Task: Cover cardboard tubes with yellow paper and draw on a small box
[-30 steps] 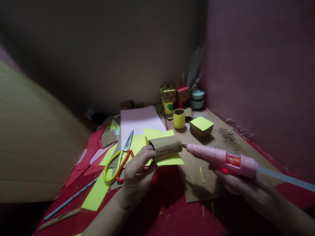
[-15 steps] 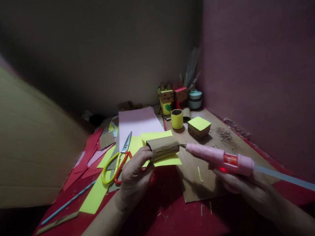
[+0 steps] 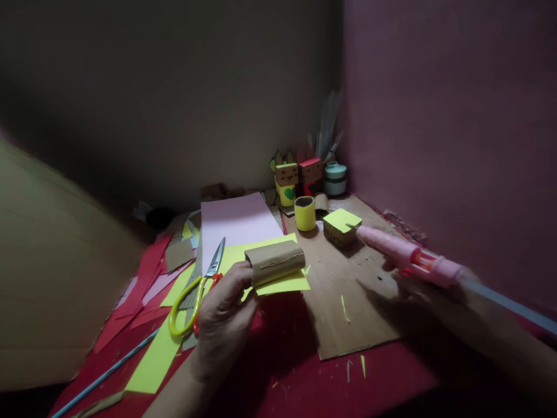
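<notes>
My left hand (image 3: 228,307) grips the left end of a brown cardboard tube (image 3: 276,264), with a line of glue along its side. Yellow paper (image 3: 282,283) shows beneath the tube. My right hand (image 3: 418,287) is wrapped round a pink glue gun (image 3: 391,247), slightly blurred, its red light lit and a clear glue stick out of the back. The gun's nozzle is away from the tube, in front of a small box with a yellow top (image 3: 343,220). Left of the tube lie scissors (image 3: 198,296) with yellow and red handles.
A yellow-wrapped ring (image 3: 305,215) stands on a cardboard sheet (image 3: 348,325). Behind are two animal-faced figures (image 3: 286,177) and a teal jar (image 3: 335,179). Pink paper (image 3: 235,220), red scraps (image 3: 145,278) and a blue stick (image 3: 108,371) lie leftward. Walls rise behind and at right.
The glue gun in my right hand has moved up and to the right, away from the tube's end. My left hand still holds the tube; the whole view has shifted slightly.
</notes>
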A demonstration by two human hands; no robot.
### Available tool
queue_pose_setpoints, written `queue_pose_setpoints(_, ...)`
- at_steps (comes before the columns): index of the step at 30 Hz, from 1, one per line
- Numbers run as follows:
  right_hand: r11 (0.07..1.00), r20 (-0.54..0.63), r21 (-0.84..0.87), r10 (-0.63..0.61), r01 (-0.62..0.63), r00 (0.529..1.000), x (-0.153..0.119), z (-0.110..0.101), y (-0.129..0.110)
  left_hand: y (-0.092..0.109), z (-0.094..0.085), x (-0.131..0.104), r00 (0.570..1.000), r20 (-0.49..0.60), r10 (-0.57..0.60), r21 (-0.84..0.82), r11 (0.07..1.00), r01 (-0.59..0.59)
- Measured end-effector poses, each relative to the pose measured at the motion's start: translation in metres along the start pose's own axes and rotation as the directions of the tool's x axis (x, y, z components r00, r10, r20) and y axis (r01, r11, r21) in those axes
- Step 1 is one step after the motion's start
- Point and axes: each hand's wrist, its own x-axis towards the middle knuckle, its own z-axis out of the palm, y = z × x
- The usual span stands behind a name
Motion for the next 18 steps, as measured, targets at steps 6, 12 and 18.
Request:
queue_pose_setpoints(6, 0.716, 0.026, -0.687, -0.144, 0.122, 0.989, 0.022, -0.026, 0.028, 0.004, 0.001, 0.002, 0.999, -0.019, -0.044, -0.082, 0.996, 0.042)
queue_pose_setpoints(12, 0.478, 0.122, -0.869, -0.038, 0.125, 0.992, 0.035, -0.024, 0.044, 0.004, 0.002, 0.002, 0.996, -0.037, -0.081, -0.120, 0.990, 0.076)
queue_pose_setpoints(18, 0.494, 0.129, -0.865, 0.054, 0.086, 0.990, 0.046, -0.028, 0.032, 0.006, 0.005, 0.002, 0.985, -0.054, -0.162, -0.222, 0.964, 0.147)
